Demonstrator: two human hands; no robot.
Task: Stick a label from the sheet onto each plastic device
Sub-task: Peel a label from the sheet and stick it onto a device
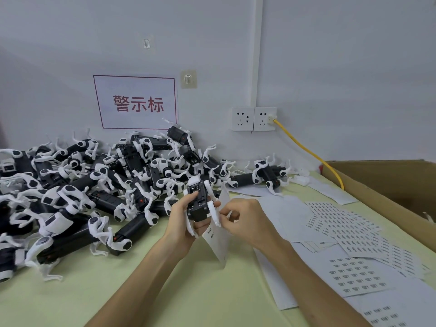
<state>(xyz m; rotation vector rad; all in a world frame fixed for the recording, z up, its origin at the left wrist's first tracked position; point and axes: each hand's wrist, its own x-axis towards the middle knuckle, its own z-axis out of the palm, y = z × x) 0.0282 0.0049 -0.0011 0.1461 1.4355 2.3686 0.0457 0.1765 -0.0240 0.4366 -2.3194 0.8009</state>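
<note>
Firstly, loose label sheets (354, 274) spread on the table (141, 291), right side. Next, left hand (181, 220) gripping one device (199, 201) upright, with a held sheet (218, 241) tucked beneath it. Right hand (245, 220) is just beside, fingertips pinching that sheet's edge (label itself too small to tell). Behind: heaped devices (82, 185).

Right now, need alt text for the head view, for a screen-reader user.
A person's left hand grips a black-and-white plastic device over a pale green table, while the right hand pinches a small white label sheet beside it. A heap of matching devices lies to the left; printed label sheets spread to the right.
</note>
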